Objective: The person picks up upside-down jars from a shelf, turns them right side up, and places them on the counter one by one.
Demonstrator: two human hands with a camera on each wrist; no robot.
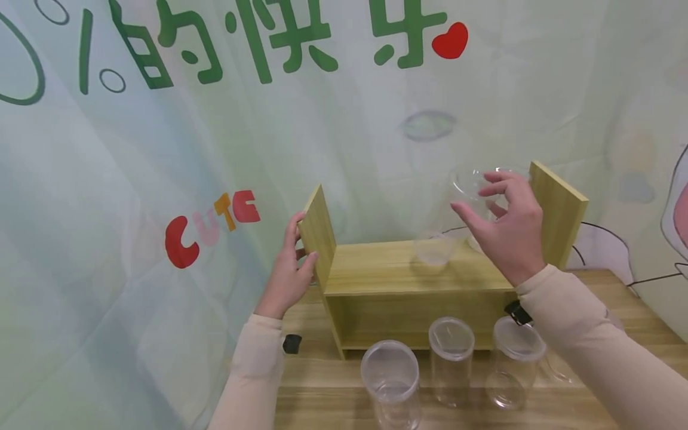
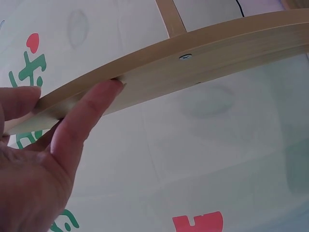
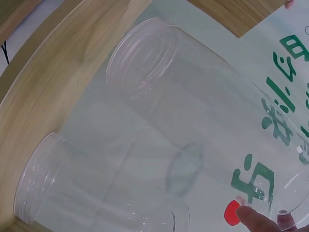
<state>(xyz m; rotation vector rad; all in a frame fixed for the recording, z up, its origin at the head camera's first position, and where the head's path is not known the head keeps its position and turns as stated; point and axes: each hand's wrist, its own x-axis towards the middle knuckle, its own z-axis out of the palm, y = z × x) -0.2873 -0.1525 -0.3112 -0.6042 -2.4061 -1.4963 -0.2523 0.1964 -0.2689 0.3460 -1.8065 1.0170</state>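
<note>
A light wooden shelf [image 1: 387,263] with raised side panels stands on a table. My left hand [image 1: 290,272] grips the edge of its left panel [image 1: 318,233], thumb on one face and fingers on the other. With thumb and fingers curved at its upper end, my right hand [image 1: 507,221] holds a clear plastic jar [image 3: 203,96]. That jar's ridged end [image 3: 140,58] is lower, close over the shelf's top board. Beside it a second clear jar [image 3: 111,188] stands on the board, partly behind my right hand in the head view.
Several clear jars with pale lids stand on the table before the shelf, among them a left one [image 1: 389,382], a middle one [image 1: 451,364] and a right one [image 1: 516,361]. The right panel [image 1: 559,209] rises beside my right hand. A printed curtain [image 1: 349,137] hangs behind.
</note>
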